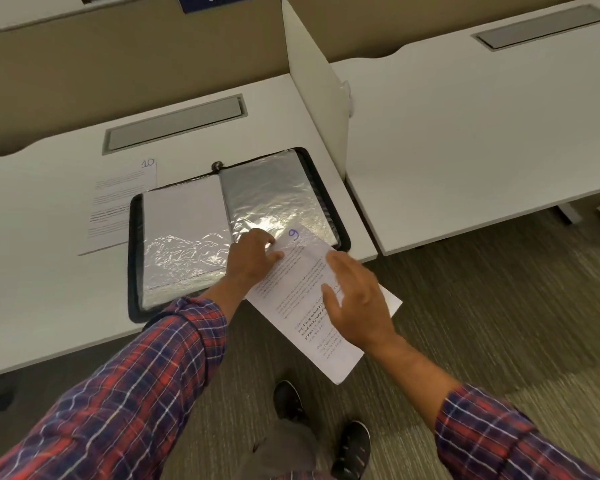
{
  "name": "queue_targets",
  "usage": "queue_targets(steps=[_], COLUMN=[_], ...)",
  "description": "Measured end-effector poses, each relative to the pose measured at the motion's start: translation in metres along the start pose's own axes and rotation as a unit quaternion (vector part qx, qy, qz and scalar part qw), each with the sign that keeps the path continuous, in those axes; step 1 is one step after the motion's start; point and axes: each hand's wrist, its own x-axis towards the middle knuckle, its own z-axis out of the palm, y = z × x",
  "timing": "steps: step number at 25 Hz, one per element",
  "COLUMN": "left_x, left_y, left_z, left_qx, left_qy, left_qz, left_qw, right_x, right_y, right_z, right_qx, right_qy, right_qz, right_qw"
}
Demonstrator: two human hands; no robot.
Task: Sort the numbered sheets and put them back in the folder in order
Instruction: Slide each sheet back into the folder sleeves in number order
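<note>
An open black zip folder [135,258] with clear plastic sleeves lies on the white desk [42,306]. The sheet numbered 9 [302,306] sticks out over the desk's front edge, its top corner at the lower edge of the folder's right sleeve [274,199]. My left hand [252,259] pinches the sleeve's lower edge next to that corner. My right hand [355,306] lies on the sheet with its fingers curled round it. The sheet numbered 10 [118,206] lies flat on the desk left of the folder, partly under it.
A white divider panel [316,81] stands right of the folder, with a second desk [482,150] beyond it. A grey cable hatch [174,124] sits behind the folder. Carpet and my shoes [352,448] are below the desk edge.
</note>
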Motion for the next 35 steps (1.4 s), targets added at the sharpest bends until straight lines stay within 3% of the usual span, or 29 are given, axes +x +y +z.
queue_targets(steps=[3,6,14,18,22,26,35], left_x=[0.003,0.006,0.013,0.009,0.000,-0.013,-0.022], left_y=[-0.002,-0.006,-0.023,-0.032,-0.035,-0.029,-0.025], left_z=[0.002,0.004,0.003,-0.011,-0.012,-0.010,0.001], left_qx=[0.009,0.014,-0.008,-0.041,0.029,0.060,0.072], left_qy=[0.003,0.024,0.032,0.066,0.131,0.161,0.169], left_qz=[0.007,0.019,0.041,0.068,0.149,0.153,0.149], left_qw=[1.000,0.999,0.999,0.995,0.980,0.973,0.972], right_x=[0.028,0.054,0.073,0.074,0.079,0.086,0.097], right_y=[-0.012,-0.012,-0.001,-0.004,-0.013,-0.021,-0.036], right_z=[0.029,0.054,0.090,0.097,0.110,0.121,0.147], right_qx=[-0.072,-0.138,-0.215,-0.238,-0.225,-0.226,-0.249], right_qy=[-0.106,-0.170,-0.272,-0.253,-0.203,-0.177,-0.226], right_qz=[-0.102,-0.141,-0.110,-0.049,0.004,0.050,-0.007], right_qw=[0.987,0.966,0.931,0.936,0.953,0.956,0.942])
